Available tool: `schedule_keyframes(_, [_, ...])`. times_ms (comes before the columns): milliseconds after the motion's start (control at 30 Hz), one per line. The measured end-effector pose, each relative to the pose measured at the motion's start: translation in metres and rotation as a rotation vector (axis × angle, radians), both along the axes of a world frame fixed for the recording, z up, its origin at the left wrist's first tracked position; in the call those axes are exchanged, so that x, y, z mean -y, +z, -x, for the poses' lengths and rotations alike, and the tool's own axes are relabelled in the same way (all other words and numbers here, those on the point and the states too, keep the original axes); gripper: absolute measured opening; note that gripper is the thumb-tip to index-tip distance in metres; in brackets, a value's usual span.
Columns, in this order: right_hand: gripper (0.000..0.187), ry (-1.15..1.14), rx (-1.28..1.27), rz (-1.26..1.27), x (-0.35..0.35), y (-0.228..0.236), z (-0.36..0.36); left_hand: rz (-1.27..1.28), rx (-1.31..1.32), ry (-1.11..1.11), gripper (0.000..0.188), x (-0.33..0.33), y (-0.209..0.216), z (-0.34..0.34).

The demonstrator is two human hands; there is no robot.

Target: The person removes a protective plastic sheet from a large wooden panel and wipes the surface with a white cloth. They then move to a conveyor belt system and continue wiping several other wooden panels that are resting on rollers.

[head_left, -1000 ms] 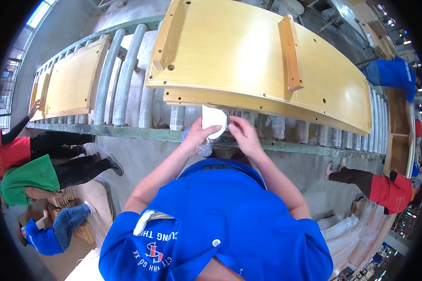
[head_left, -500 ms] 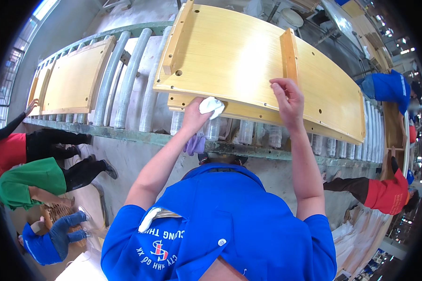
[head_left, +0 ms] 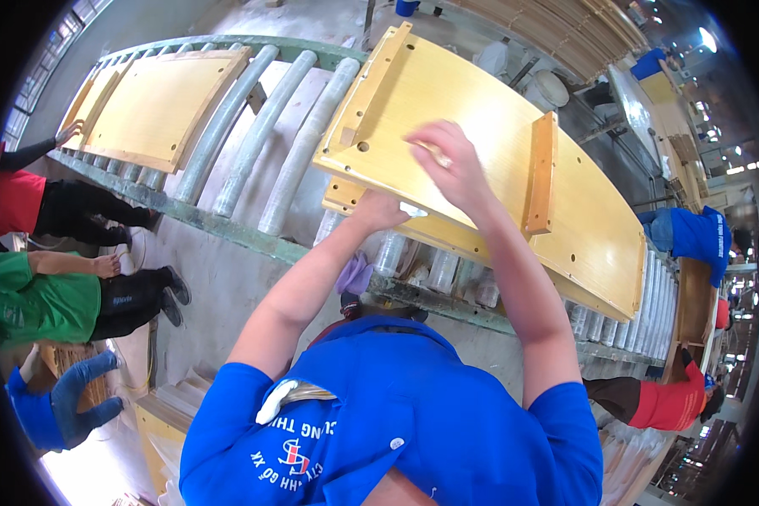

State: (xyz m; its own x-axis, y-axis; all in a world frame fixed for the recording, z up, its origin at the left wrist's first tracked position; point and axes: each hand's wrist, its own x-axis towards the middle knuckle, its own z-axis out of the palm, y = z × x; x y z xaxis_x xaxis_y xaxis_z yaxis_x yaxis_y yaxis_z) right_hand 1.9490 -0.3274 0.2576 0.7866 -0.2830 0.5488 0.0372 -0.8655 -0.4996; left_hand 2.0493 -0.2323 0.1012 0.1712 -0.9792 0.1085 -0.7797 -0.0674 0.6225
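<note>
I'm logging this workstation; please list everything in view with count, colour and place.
Long metal roller conveyor: one, green frame, grey rollers, ahead.
Wide flat wooden panel: one, pale yellow, over the conveyor.
Straight wooden battens: two, yellow-orange, across that panel.
Flat wooden piece: one, yellow, beneath that panel.
Second flat wooden panel: one, pale yellow, farther left.
Crumpled wad: one, white, at the wide panel's near edge.
Soft bundle: one, purple, by the conveyor's near edge.
Round bucket: one, whitish, beyond the wide panel.
Long wooden strips: many, brown, top.
Co-workers: at least five, red, green, blue shirts, both sides.
Shirt: one, blue, worn.
Left hand: one, bare, holding the wad.
Right hand: one, bare, blurred, over the wide panel.
</note>
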Motion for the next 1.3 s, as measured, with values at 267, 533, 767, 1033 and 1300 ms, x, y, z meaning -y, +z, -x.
schedule_keyframes(267, [0.018,-0.004,-0.269,0.453,0.034,-0.015,-0.116,-0.033,-0.010,-0.017,0.046,0.009,-0.011,-0.006])
schedule_keyframes(533, [0.019,-0.010,-0.124,0.505,0.056,-0.017,-0.089,0.094,-0.191,-0.007,0.038,0.008,-0.016,-0.017])
schedule_keyframes(767, [0.018,-0.232,-0.186,0.417,0.102,-0.032,0.003,0.261,-0.112,0.010,0.038,0.015,-0.005,-0.006])
schedule_keyframes(1033, [0.032,-0.748,-0.602,-0.233,0.122,-0.002,0.127,0.228,-0.185,0.037,0.035,0.014,0.006,-0.004])
schedule_keyframes(1300, [0.045,-1.014,-0.513,-0.109,0.148,-0.041,0.270,0.244,-0.116,0.011,0.035,0.023,0.011,0.005])
